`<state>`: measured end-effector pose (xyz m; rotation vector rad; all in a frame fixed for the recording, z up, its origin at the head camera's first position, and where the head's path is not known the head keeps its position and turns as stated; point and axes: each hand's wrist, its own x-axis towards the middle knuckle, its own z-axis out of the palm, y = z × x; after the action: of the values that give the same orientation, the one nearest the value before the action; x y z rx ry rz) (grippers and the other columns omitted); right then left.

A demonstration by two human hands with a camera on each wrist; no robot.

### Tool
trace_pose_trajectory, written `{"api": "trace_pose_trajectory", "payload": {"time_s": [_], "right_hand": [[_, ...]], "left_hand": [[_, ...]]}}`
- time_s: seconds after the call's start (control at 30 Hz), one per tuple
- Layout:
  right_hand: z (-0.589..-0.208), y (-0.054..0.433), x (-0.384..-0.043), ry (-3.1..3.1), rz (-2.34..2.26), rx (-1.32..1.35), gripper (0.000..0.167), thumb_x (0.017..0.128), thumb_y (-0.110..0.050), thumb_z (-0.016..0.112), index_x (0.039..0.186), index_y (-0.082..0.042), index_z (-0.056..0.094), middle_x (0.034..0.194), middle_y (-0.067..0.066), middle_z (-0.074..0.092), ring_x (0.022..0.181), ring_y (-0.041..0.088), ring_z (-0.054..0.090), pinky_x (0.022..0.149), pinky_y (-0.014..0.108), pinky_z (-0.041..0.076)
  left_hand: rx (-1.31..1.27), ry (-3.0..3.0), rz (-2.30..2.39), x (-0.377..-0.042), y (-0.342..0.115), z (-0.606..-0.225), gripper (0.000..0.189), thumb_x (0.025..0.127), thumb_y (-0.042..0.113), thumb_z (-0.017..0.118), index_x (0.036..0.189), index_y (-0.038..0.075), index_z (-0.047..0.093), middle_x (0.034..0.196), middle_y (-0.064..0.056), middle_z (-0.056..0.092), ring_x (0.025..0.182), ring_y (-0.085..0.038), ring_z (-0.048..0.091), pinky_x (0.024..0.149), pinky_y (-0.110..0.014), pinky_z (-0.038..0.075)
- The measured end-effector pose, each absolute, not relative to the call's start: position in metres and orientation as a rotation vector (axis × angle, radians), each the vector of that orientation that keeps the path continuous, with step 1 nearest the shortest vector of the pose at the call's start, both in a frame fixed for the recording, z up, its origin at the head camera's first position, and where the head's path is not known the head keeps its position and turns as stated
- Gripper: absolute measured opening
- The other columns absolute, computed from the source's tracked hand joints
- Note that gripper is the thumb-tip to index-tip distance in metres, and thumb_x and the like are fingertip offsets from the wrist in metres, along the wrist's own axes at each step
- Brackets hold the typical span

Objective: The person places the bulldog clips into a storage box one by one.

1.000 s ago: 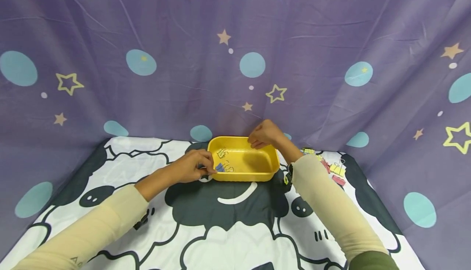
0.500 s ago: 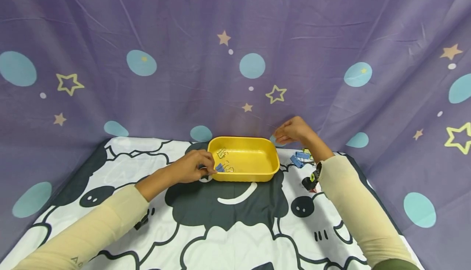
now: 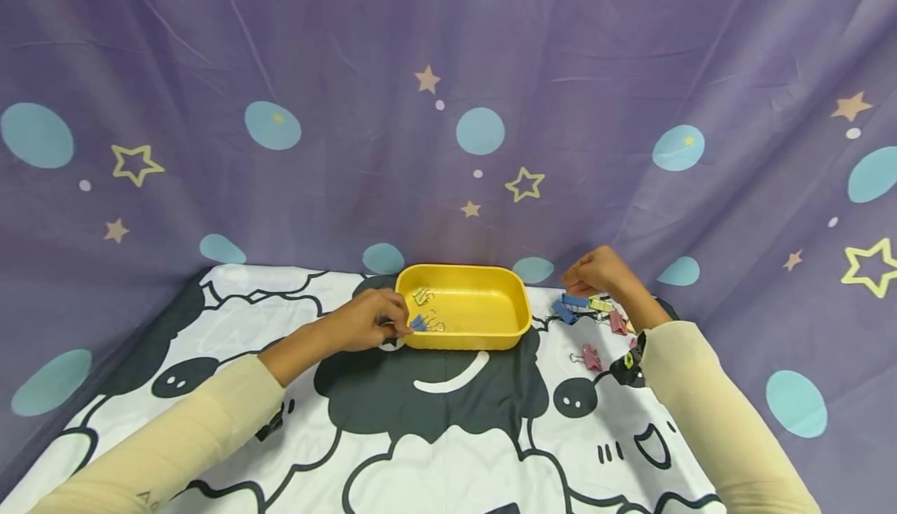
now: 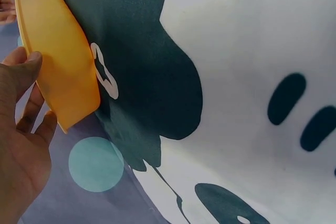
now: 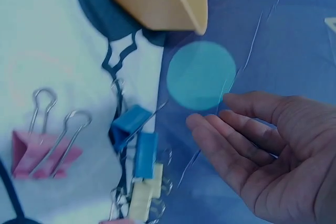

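My left hand (image 3: 371,319) holds the left end of a yellow plastic tray (image 3: 483,339); the left wrist view has the thumb against its rim and fingers at the corner. Inside the tray lie a yellow binder clip (image 3: 423,296) and a blue binder clip (image 3: 419,322), near that hand. Right of the tray, my right hand (image 5: 283,156) hovers over a cluster of binder clips, fingers loosely bent and nothing between them. Nearest to it are two blue binder clips (image 5: 146,156), then yellow binder clips (image 5: 140,198). A pink binder clip (image 5: 44,153) lies apart.
Another pink clip (image 3: 617,322) sits in the cluster beside my right forearm. A white cloth with dark cartoon sheep (image 3: 434,389) covers the surface. Behind the tray hangs a purple curtain (image 3: 336,109) with stars and blue spots.
My right hand has moved right, from above the tray to over the binder clips, uncovering the blue and pink ones. The left hand has stayed at the tray's left end.
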<state>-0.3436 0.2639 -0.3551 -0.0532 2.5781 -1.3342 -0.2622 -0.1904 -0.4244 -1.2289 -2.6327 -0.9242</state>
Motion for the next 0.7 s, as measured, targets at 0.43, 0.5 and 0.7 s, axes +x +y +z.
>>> {"api": "trace_pose_trajectory", "payload": {"time_s": [0.43,0.5,0.7], "right_hand": [[-0.384,0.290,-0.340,2.881,-1.013,0.065,0.033,0.094,-0.022,0.089,0.079,0.003,0.075,0.070,0.013,0.078,0.060,0.018,0.075,0.066,0.036,0.066],[-0.403,0.300,-0.352,2.881,-1.033,0.075,0.038,0.093,-0.031,0.092,0.079,0.001,0.077,0.068,0.011,0.076,0.058,0.018,0.073,0.063,0.034,0.064],[-0.409,0.292,-0.353,2.790,-1.151,0.245,0.031,0.097,-0.018,0.087,0.098,0.012,0.079,0.070,0.012,0.079,0.061,0.021,0.079,0.067,0.037,0.069]], "left_hand": [[-1.245,-2.598,-0.938,-0.260,-0.191,-0.425,0.019,0.088,-0.008,0.087,0.085,0.011,0.089,0.091,0.003,0.077,0.089,-0.010,0.063,0.081,-0.030,0.056],[-1.250,-2.596,-0.934,-0.260,-0.190,-0.424,0.019,0.087,-0.009,0.087,0.085,0.011,0.089,0.090,0.003,0.077,0.089,-0.011,0.064,0.082,-0.031,0.056],[-1.236,-2.610,-0.922,-0.260,-0.190,-0.425,0.025,0.085,-0.012,0.085,0.088,0.011,0.091,0.091,0.004,0.079,0.091,-0.011,0.066,0.084,-0.032,0.058]]}}
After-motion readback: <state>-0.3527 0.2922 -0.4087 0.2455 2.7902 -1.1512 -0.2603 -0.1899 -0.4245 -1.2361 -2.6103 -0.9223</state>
